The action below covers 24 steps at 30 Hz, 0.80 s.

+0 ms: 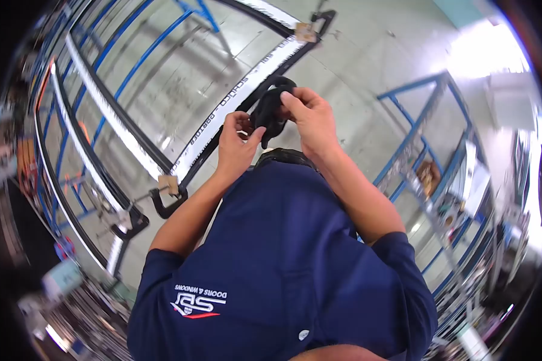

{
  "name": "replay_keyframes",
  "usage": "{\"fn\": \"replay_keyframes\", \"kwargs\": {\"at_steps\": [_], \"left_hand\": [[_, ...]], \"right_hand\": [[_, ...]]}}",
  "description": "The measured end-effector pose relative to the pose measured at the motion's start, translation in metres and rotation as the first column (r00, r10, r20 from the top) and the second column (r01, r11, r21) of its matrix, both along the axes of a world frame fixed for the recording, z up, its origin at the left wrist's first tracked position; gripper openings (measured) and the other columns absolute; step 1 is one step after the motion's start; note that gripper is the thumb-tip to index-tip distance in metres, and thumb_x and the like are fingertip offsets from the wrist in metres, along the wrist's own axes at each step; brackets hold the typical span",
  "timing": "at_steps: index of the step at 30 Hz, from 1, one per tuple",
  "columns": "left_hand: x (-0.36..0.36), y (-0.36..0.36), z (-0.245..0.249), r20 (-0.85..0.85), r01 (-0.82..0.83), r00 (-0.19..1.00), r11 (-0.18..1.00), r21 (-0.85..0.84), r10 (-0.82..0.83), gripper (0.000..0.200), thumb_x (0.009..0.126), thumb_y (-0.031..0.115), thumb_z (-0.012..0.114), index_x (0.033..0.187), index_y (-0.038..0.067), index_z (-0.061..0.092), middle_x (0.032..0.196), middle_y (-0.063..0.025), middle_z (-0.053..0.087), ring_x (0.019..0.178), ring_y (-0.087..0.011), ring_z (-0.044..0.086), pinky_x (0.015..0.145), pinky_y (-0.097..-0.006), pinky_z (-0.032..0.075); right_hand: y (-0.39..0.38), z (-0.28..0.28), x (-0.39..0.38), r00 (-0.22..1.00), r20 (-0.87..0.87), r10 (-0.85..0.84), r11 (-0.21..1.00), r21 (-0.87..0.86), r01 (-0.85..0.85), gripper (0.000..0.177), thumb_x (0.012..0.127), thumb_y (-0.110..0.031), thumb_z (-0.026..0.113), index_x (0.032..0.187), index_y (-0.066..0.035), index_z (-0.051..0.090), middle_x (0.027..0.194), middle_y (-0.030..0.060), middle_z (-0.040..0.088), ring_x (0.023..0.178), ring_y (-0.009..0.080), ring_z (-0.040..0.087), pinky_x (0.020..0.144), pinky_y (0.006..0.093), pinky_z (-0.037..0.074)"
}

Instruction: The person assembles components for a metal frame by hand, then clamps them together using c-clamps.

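A soft black glove (pixel 267 113) is bunched up in front of my waist, held between my two hands. My right hand (pixel 314 118) pinches its upper right side between thumb and fingers. On the other side, my left hand (pixel 237 144) has curled fingers and a thumb at the lower left edge of the glove. Part of the glove is hidden behind the fingers. Just beyond my hands runs a long profile (pixel 220 114) with white printed film and black edges, part of a frame.
A black clamp (pixel 173 206) with a wooden block (pixel 168 183) grips the near frame corner; another clamp (pixel 325 23) sits at the far corner. More profiles (pixel 111 111) lie on blue racks at left. A blue metal stand (pixel 412 132) is on my right.
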<state>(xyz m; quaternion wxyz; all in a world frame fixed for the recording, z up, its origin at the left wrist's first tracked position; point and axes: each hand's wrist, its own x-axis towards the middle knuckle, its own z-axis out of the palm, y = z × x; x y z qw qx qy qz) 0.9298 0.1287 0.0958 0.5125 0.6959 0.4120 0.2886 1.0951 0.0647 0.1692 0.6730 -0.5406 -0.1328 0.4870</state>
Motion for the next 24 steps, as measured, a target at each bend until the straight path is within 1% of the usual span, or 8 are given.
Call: {"fn": "replay_keyframes", "kwargs": {"at_steps": [5,7,11,14,15,17,21,24], "left_hand": [[0.032,-0.015,0.006,-0.142,-0.216,0.963,0.973,0.085,0.227,0.033,0.079,0.011,0.078,0.103,0.004,0.056,0.097,-0.0083,0.062,0.084,-0.0177,0.062,0.069,-0.0319,0.05],[0.044,-0.02,0.001,-0.064,-0.255,0.958,0.933,0.254,0.279,0.027,0.078,0.011,0.076,0.098,0.003,0.06,0.097,-0.0102,0.062,0.086,-0.0243,0.062,0.072,-0.035,0.05],[0.062,-0.041,-0.018,0.034,-0.534,0.836,0.796,0.286,0.548,0.021,0.079,0.01,0.074,0.097,0.004,0.065,0.096,-0.0112,0.064,0.088,-0.0288,0.062,0.074,-0.0361,0.051],[0.073,-0.059,-0.02,-0.005,-0.774,0.631,0.628,-0.077,0.776,0.015,0.087,0.01,0.067,0.099,0.001,0.068,0.089,-0.0089,0.067,0.083,-0.0202,0.063,0.073,-0.0324,0.05],[0.073,-0.065,-0.021,0.004,-0.808,0.585,0.584,-0.072,0.811,0.015,0.087,0.01,0.067,0.099,0.001,0.068,0.089,-0.0089,0.067,0.083,-0.0202,0.063,0.073,-0.0324,0.05],[0.068,-0.075,-0.026,0.177,-0.822,0.365,0.406,-0.399,0.914,0.014,0.091,0.011,0.065,0.099,-0.001,0.068,0.086,-0.0053,0.068,0.079,-0.0124,0.061,0.072,-0.0286,0.049],[0.046,-0.081,-0.029,0.294,-0.844,0.069,0.213,-0.492,0.953,0.015,0.094,0.012,0.064,0.099,-0.001,0.069,0.086,-0.0024,0.068,0.079,-0.0087,0.059,0.073,-0.026,0.048],[0.02,-0.087,-0.04,0.298,-0.848,-0.162,0.022,-0.53,0.94,0.017,0.094,0.013,0.063,0.1,-0.001,0.07,0.085,-0.0009,0.067,0.078,-0.0095,0.058,0.074,-0.0252,0.047]], "right_hand": [[0.024,-0.029,0.037,0.955,0.003,0.296,0.953,-0.061,-0.295,0.017,0.093,-0.016,0.068,0.1,-0.002,0.064,0.087,0.0065,0.068,0.077,0.0166,0.067,0.074,0.0297,0.053],[0.036,-0.024,0.048,0.904,-0.074,0.422,0.901,-0.076,-0.427,0.017,0.093,-0.017,0.068,0.1,-0.001,0.064,0.088,0.0064,0.069,0.079,0.0158,0.068,0.073,0.0295,0.052],[0.05,-0.033,0.077,0.723,0.061,0.688,0.724,-0.128,-0.678,0.021,0.093,-0.017,0.069,0.103,0.0,0.063,0.087,0.0065,0.068,0.077,0.0139,0.065,0.071,0.0271,0.049],[0.057,-0.041,0.08,0.605,0.142,0.784,0.621,-0.192,-0.76,0.021,0.092,-0.017,0.07,0.103,0.0,0.063,0.085,0.0063,0.067,0.075,0.0131,0.063,0.07,0.0257,0.048],[0.058,-0.045,0.077,0.574,0.172,0.8,0.6,-0.237,-0.764,0.021,0.092,-0.016,0.07,0.103,0.0,0.063,0.085,0.0062,0.067,0.074,0.0128,0.062,0.07,0.0252,0.048],[0.06,-0.054,0.07,0.406,0.167,0.899,0.438,-0.269,-0.858,0.022,0.093,-0.016,0.069,0.106,0.001,0.065,0.086,0.0054,0.067,0.076,0.0122,0.062,0.07,0.0245,0.047],[0.064,-0.048,0.046,0.106,0.293,0.95,0.169,-0.196,-0.966,0.02,0.096,-0.016,0.063,0.107,0.0,0.068,0.088,0.0044,0.067,0.078,0.0117,0.061,0.072,0.0245,0.046],[0.066,-0.033,0.035,0.056,0.3,0.952,0.118,-0.193,-0.974,0.019,0.096,-0.013,0.063,0.108,0.001,0.067,0.089,0.0046,0.067,0.079,0.0112,0.061,0.074,0.0247,0.048]]}}
